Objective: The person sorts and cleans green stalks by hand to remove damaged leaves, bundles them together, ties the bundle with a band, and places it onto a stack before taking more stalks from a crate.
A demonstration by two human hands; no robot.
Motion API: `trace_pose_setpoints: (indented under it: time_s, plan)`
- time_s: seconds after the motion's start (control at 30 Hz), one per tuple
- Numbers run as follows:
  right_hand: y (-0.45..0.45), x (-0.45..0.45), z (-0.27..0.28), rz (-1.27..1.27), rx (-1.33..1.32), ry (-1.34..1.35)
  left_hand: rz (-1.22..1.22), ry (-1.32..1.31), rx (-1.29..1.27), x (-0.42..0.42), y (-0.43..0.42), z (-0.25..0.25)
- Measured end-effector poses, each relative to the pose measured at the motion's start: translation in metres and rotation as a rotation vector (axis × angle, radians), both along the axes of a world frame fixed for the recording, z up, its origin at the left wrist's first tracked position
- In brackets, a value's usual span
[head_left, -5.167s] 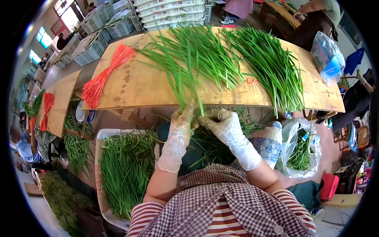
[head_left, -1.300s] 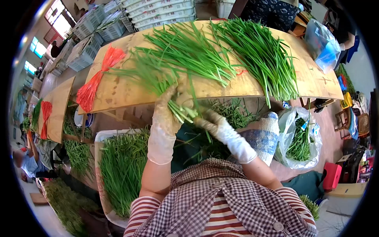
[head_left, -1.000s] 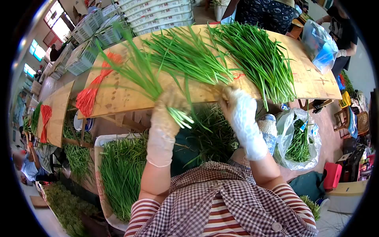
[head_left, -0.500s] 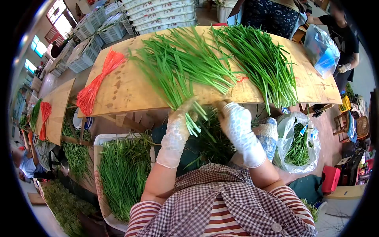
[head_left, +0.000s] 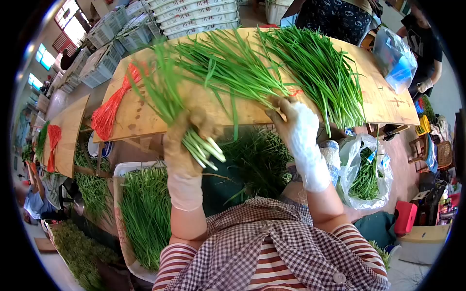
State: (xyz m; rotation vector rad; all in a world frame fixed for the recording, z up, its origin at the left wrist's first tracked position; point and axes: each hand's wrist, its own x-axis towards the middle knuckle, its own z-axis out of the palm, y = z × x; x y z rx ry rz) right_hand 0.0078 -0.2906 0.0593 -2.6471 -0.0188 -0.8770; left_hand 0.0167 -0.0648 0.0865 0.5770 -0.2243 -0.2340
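My left hand (head_left: pixel 183 140), in a soiled glove with a whitish cuff, is closed round a small bunch of garlic chives (head_left: pixel 200 151). Their pale stem ends point down toward me, and the blurred leaves reach up over the table. At the table's front edge, the curled fingers of my right hand (head_left: pixel 293 119) pinch stem ends of the loose middle pile of garlic chives (head_left: pixel 233 70). To its right lies a thicker pile of garlic chives (head_left: pixel 315 72), stems toward me.
Red plastic ties (head_left: pixel 114 109) lie at the left of the wooden table (head_left: pixel 388 109). A crate of chives (head_left: pixel 145 218) stands below left; a plastic bag of greens (head_left: pixel 366 179) sits below right. A blue-white bag (head_left: pixel 394 60) rests near a person at the right (head_left: pixel 424 48).
My left hand has swung left and up with its bunch, away from the middle pile. My right hand has moved up to that pile's stem ends.
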Motion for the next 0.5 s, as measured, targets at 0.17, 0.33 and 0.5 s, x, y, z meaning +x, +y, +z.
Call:
trace_pose_setpoints:
  time_s: [0.17,0.33,0.5]
  plan:
    - [-0.02,0.048,-0.031,-0.114,-0.405,0.087,-0.114,0.226,-0.027,0.022,-0.01,-0.024]
    - [-0.004,0.02,-0.011,-0.085,-0.146,-0.063,-0.03,0.379,0.281,0.01,-0.019,-0.053]
    - [-0.014,0.017,-0.024,-0.136,-0.024,-0.095,0.293,0.197,0.514,-0.015,-0.008,-0.028]
